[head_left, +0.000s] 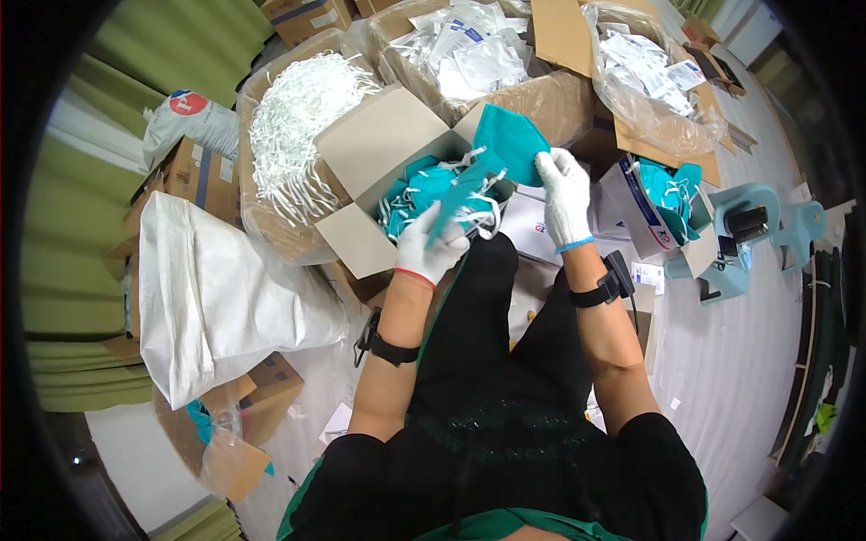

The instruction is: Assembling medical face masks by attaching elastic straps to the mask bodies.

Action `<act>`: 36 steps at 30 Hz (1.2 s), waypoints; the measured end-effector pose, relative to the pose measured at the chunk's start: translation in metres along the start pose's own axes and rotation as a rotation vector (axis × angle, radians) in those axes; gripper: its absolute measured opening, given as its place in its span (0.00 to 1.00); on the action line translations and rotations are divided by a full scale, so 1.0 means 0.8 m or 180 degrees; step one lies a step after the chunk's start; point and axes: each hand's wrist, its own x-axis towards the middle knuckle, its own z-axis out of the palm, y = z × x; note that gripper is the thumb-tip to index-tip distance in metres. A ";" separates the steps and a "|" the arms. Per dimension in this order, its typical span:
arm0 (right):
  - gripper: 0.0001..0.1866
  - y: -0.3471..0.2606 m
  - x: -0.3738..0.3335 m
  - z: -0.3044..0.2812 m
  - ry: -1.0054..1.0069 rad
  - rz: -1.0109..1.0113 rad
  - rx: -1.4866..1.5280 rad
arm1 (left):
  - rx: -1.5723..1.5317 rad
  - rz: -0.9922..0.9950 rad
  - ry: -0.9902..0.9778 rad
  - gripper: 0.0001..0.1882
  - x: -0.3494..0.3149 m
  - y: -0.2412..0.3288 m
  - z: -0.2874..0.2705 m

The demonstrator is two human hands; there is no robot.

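In my white-gloved right hand (566, 197) a teal face mask (511, 144) is pinched at its right edge, raised over the open carton. My left hand (431, 248), gloved in white too, grips another teal mask (457, 206), seen nearly edge-on and blurred. Below both lies a heap of teal masks (417, 189) with white straps, inside the open carton (365, 144) before my knees. The straps near my left fingers overlap, so I cannot tell which mask each belongs to.
White straps (302, 126) fill a lined box at the left. Boxes of silvery packets (474, 54) stand behind. To the right are a white box of masks (636, 203) and a pale blue stool (744, 212). A white sack (225, 298) leans at my left.
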 end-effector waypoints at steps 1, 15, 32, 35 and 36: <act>0.09 -0.002 -0.001 -0.013 -0.0085 -0.0053 0.0158 | -0.0671 -0.0238 -0.0099 0.09 0.001 0.002 -0.007; 0.07 -0.069 -0.069 -0.065 0.0925 -0.0998 -0.0800 | -0.0819 -0.0523 0.0288 0.12 0.008 -0.031 0.015; 0.09 -0.063 -0.146 -0.010 -0.0958 -0.1738 -0.1859 | -0.1416 -0.1996 -0.0206 0.11 0.019 -0.091 0.008; 0.15 -0.098 -0.134 -0.016 -0.0300 -0.0553 -0.1037 | -0.1554 -0.2324 -0.0106 0.12 0.006 -0.084 0.012; 0.17 -0.097 -0.121 -0.022 -0.0157 -0.0483 -0.0704 | -0.1574 -0.2452 -0.0070 0.12 0.001 -0.083 0.010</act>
